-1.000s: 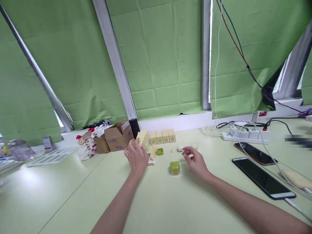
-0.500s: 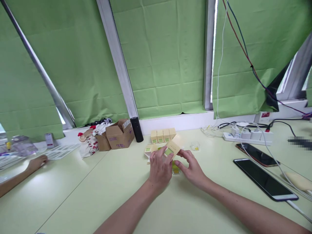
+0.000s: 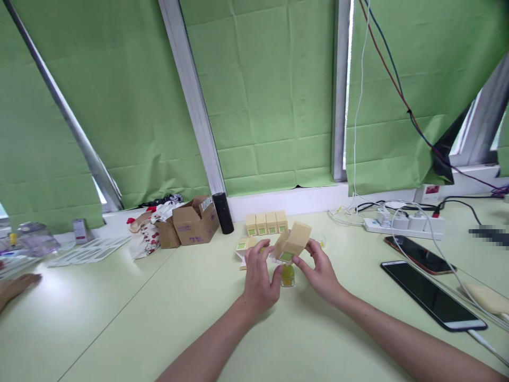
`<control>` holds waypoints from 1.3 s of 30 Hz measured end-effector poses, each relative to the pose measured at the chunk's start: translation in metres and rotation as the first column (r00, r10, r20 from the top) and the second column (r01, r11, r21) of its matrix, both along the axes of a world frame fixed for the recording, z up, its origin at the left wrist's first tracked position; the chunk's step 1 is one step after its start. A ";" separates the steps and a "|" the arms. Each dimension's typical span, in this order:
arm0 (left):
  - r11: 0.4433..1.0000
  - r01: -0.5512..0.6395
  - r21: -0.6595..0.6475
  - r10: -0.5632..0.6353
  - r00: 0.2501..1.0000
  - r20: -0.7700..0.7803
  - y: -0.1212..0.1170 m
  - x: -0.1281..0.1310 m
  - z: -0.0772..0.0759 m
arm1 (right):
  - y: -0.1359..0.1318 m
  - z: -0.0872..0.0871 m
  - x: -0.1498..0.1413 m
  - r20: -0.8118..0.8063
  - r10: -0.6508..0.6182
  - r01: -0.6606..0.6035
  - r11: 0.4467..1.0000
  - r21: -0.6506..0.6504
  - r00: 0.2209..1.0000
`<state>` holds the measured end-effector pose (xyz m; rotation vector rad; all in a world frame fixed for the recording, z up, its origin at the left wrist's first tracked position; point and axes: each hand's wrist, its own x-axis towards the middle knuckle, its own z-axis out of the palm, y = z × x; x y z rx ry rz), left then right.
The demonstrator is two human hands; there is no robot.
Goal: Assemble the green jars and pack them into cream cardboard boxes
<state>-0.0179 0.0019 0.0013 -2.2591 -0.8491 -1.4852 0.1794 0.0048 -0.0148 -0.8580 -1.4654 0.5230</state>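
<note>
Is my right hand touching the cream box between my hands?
Touching. The head view shows the right hand pinching the cream box at its right edge.

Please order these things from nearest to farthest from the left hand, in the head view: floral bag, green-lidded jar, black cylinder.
From the left hand:
1. green-lidded jar, just to its right
2. black cylinder, farther back, to its left
3. floral bag, farthest to its left

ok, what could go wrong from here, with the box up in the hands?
The right hand tilts the small box close to the green-topped jar, so a dip could knock the jar. That hand grips only one side, so the box might slip or crease. The row of boxes sits behind and could get bumped.
</note>
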 end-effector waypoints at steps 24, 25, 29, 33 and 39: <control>0.993 0.114 0.021 -0.114 0.993 -0.009 0.010 -0.010 -0.001 | -0.003 -0.002 0.016 0.389 -0.330 0.066 0.828 0.557 0.860; 0.988 0.152 -0.001 -0.152 0.988 0.003 0.009 -0.011 -0.001 | -0.003 -0.002 0.016 0.379 -0.335 0.082 0.832 0.549 0.862; 0.959 0.270 -0.084 -0.262 0.960 0.093 0.009 -0.011 0.001 | -0.002 0.000 0.017 0.362 -0.348 0.122 0.845 0.521 0.865; 0.930 0.330 -0.163 -0.289 0.929 0.233 0.009 -0.010 0.003 | -0.002 0.001 0.017 0.363 -0.352 0.134 0.852 0.506 0.863; 0.882 0.375 -0.285 -0.235 0.875 0.423 0.009 -0.009 0.002 | 0.000 -0.002 0.017 0.382 -0.332 0.126 0.872 0.473 0.862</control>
